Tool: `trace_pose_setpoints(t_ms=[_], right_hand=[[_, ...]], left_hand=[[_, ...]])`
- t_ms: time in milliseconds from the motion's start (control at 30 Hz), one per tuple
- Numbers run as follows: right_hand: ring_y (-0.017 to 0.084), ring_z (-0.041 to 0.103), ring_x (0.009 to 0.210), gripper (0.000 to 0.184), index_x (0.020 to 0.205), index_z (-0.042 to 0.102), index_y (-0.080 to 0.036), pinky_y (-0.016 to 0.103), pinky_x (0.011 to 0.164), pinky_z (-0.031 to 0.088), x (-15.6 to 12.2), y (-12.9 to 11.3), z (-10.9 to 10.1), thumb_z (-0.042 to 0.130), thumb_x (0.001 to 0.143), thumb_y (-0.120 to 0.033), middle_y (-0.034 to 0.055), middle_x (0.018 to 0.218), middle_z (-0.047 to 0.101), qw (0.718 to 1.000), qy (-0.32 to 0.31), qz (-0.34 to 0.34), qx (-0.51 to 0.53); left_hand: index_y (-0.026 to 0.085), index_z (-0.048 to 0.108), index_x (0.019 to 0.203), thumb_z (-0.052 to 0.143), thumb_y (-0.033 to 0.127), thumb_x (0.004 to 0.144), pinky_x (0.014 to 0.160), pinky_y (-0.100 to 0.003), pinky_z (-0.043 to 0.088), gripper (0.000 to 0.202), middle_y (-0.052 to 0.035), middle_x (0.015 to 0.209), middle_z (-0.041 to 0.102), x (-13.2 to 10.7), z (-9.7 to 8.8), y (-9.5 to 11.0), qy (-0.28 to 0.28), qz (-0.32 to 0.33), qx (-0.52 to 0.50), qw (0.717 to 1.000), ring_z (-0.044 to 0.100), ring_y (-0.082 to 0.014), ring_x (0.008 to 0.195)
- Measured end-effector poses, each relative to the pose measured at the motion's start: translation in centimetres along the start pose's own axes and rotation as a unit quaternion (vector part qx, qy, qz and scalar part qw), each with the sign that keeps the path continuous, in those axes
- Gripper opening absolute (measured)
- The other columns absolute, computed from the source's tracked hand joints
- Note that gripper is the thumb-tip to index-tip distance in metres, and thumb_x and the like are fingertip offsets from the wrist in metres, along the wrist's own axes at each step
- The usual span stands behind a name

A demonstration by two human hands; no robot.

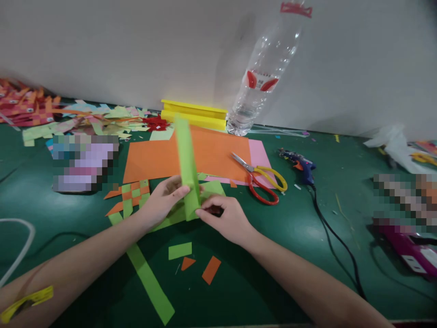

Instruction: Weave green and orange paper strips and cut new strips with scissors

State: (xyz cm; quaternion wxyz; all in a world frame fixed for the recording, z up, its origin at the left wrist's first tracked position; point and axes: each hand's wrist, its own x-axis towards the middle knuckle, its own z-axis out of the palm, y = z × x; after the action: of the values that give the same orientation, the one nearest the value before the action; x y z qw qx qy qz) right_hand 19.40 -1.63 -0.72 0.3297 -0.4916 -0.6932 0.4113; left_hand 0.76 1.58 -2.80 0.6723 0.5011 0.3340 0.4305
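Between my two hands stands a folded strip of light green paper point(188, 164), tilted slightly. My left hand point(167, 198) pinches it around its middle, thumb in front. At its lower right corner, my right hand point(227, 216) grips the edge between thumb and fingers. Under the hands lies a flat green paper sheet point(213, 189), partly hidden. Left of it is a woven orange and green paper piece point(134, 195) with pointed ends. A long green strip point(150, 282) runs toward the front edge. Small green point(180, 250) and orange scraps point(211, 269) lie nearby.
Scissors point(256, 175) with red and yellow handles rest on orange paper point(153, 159). A glue gun point(300, 165) with a cord lies right. A plastic bottle point(262, 77) leans against the wall beside a yellow holder point(194, 114). Paper strips point(92, 116) pile up back left.
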Motion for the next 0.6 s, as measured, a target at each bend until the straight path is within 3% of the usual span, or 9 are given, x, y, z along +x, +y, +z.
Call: trace_pose_setpoints(t_ms=[100, 233, 367, 600], right_hand=[[0.01, 0.052, 0.054, 0.015, 0.065, 0.065, -0.018, 0.025, 0.053, 0.042, 0.3, 0.4, -0.7, 0.067, 0.071, -0.031, -0.001, 0.06, 0.062, 0.993, 0.049, 0.073, 0.082], [0.011, 0.056, 0.058, 0.016, 0.066, 0.066, -0.019, 0.026, 0.057, 0.047, 0.8, 1.0, -1.3, 0.069, 0.069, -0.034, -0.0007, 0.064, 0.065, 0.98, 0.065, 0.09, 0.163], [0.011, 0.056, 0.058, 0.017, 0.066, 0.067, -0.019, 0.026, 0.058, 0.048, 0.7, 1.1, -1.3, 0.067, 0.072, -0.035, -0.0008, 0.063, 0.065, 0.984, 0.046, 0.08, 0.151], [0.011, 0.055, 0.059, 0.017, 0.067, 0.067, -0.018, 0.025, 0.057, 0.046, 0.6, 1.1, -1.2, 0.066, 0.074, -0.034, -0.0009, 0.063, 0.064, 0.989, 0.035, 0.064, 0.125]], left_hand=[[0.02, 0.056, 0.113, 0.056, 0.036, 0.086, 0.087, -0.034, 0.046, 0.033, -0.0099, 0.118, 0.058, 0.0, 0.1, 0.1, -0.004, 0.018, 0.028, 0.999, 0.054, -0.0223, 0.107], [0.02, 0.049, 0.119, 0.055, 0.032, 0.086, 0.083, -0.033, 0.046, 0.035, -0.0089, 0.112, 0.059, 0.0, 0.6, 1.0, -0.004, 0.007, 0.104, 0.995, 0.055, -0.0199, 0.1], [0.019, 0.048, 0.12, 0.057, 0.034, 0.084, 0.072, -0.03, 0.046, 0.041, -0.0054, 0.095, 0.061, -0.1, 1.0, 1.7, -0.02, -0.031, 0.187, 0.982, 0.057, -0.0169, 0.084], [0.02, 0.056, 0.11, 0.062, 0.036, 0.079, 0.068, -0.027, 0.046, 0.035, -0.0028, 0.087, 0.064, -0.2, 1.0, 1.5, -0.034, -0.045, 0.248, 0.967, 0.06, -0.0166, 0.077]])
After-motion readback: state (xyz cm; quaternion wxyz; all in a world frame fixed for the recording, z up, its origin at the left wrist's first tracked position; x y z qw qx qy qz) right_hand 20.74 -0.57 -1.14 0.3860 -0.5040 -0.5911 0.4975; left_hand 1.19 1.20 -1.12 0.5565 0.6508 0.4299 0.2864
